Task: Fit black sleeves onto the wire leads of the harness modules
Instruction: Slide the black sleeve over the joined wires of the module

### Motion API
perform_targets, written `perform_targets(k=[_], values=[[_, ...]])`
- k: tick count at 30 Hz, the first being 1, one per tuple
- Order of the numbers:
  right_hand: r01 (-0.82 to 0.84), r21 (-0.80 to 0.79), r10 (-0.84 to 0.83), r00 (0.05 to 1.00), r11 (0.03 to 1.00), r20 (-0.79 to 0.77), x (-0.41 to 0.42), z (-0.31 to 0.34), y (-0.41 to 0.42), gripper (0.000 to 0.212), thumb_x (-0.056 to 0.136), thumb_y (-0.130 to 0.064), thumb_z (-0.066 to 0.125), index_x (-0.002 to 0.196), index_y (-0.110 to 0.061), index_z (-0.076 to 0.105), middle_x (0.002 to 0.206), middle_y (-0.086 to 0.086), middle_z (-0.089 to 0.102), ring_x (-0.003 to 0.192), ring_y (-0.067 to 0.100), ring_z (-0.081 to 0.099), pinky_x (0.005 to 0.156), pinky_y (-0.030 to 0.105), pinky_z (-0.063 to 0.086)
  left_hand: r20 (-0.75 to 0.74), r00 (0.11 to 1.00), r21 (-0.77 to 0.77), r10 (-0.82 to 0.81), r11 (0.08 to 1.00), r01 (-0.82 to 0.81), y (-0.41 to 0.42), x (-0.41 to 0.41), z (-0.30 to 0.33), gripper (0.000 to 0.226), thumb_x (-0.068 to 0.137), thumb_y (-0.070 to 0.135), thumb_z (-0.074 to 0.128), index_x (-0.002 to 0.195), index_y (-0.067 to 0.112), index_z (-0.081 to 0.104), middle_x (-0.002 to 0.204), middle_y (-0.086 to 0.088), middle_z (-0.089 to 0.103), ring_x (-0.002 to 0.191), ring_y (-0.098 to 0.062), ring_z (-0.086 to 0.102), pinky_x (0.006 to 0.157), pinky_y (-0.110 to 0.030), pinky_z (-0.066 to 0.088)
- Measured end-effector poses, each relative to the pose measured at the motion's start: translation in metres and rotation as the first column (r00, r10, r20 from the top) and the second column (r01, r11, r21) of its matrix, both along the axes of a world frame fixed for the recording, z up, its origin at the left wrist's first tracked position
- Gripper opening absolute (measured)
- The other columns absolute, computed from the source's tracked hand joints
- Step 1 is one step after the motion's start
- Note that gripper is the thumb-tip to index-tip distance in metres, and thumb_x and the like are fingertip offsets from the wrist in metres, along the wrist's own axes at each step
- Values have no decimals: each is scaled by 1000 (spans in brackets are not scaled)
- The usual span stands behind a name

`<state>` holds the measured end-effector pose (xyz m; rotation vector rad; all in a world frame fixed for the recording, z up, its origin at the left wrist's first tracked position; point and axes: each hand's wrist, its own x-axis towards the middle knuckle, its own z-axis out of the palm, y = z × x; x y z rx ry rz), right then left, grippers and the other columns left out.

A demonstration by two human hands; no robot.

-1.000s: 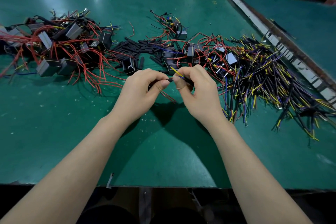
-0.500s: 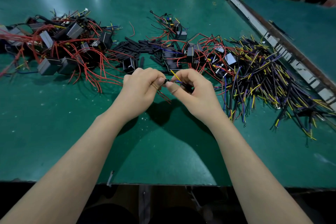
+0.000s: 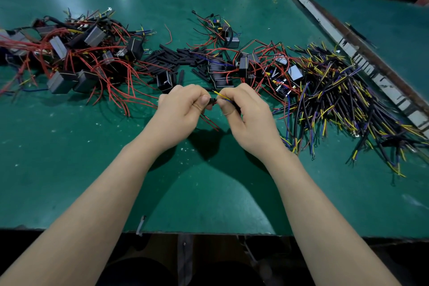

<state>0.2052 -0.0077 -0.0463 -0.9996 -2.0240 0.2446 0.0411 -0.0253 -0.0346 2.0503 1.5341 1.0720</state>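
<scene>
My left hand [image 3: 183, 109] pinches a short black sleeve [image 3: 212, 100] between thumb and forefinger. My right hand [image 3: 246, 114] pinches the wire leads [image 3: 221, 96], yellow and blue, whose tips poke out above its thumb and meet the sleeve's end. Red wires [image 3: 210, 121] trail down below my left hand. Both hands hover close together over the green table [image 3: 69, 158], and most of the sleeve is hidden inside my fingers. A heap of loose black sleeves [image 3: 167, 60] lies just beyond the hands.
A pile of grey and black modules with red wires [image 3: 69, 58] lies at the left. More modules [image 3: 243, 65] sit behind my right hand. Sleeved yellow and purple leads [image 3: 348, 104] spread at the right. A metal rail [image 3: 362, 53] borders the right side.
The two hands have closed the gap between them; the visible stretch of black sleeve between the thumbs has shortened. Both hands sit slightly lower and nearer me than one second ago.
</scene>
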Motion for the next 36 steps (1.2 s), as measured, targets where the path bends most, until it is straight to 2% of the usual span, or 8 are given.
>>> perform_targets(k=[5,9,12,15,19,28,32,36], values=[[2,-21,-4,999,1000,-53,-1,0,0,18,96,-17,53,98,-3,66,86,3,54,73,21,49,64,39,46,-18,1000,20,-12,1000,13,0,0,-1,23,100,19,43,91,14,64,87,5,60,96,-29,51,92,-52,39],[-39,-149,20,992,988,-128,4,4,2,17,94,-21,57,99,-10,69,85,-8,60,78,10,54,73,25,44,-23,1000,32,19,999,-18,1,-1,-2,23,100,22,44,93,15,65,87,10,58,96,-26,51,93,-50,38],[-90,-326,20,978,941,-210,7,6,1,17,98,-24,51,111,-24,63,80,-13,63,75,0,58,76,25,47,-12,999,35,32,999,-31,2,-2,-2,23,99,24,45,94,16,66,83,14,55,94,-25,51,91,-49,39],[-121,-334,28,962,935,-271,7,7,0,19,98,-16,51,115,-23,57,78,-10,65,77,-3,60,79,30,49,-23,999,55,34,998,-33,2,-3,-4,18,98,22,49,94,16,65,78,15,52,90,-23,50,89,-50,40],[-132,-306,25,944,943,-330,7,7,-1,17,94,-14,58,108,-24,55,77,-9,68,73,-6,57,69,8,35,-29,999,121,23,992,-20,0,-3,-4,17,93,26,54,95,17,67,84,12,55,90,-26,54,86,-52,42],[-176,-247,90,942,953,-324,7,7,-2,9,94,-14,58,95,-20,52,81,-5,69,78,5,64,77,24,50,-56,998,247,39,969,-24,0,1,-6,21,89,34,55,94,18,68,84,10,54,81,-19,51,75,-48,44],[-198,-300,103,947,933,-304,10,11,-2,10,96,-21,56,92,-28,51,78,-7,69,74,1,62,72,21,46,-50,998,293,26,956,-11,1,1,-7,19,90,30,56,93,15,68,82,8,54,77,-17,47,71,-46,44],[-78,-362,3,979,929,-203,15,12,0,12,95,-31,56,84,-32,56,65,-7,65,59,-2,50,60,13,37,-83,996,284,-42,957,64,1,1,-7,17,90,23,57,91,10,67,80,-2,59,77,-24,51,72,-49,44]])
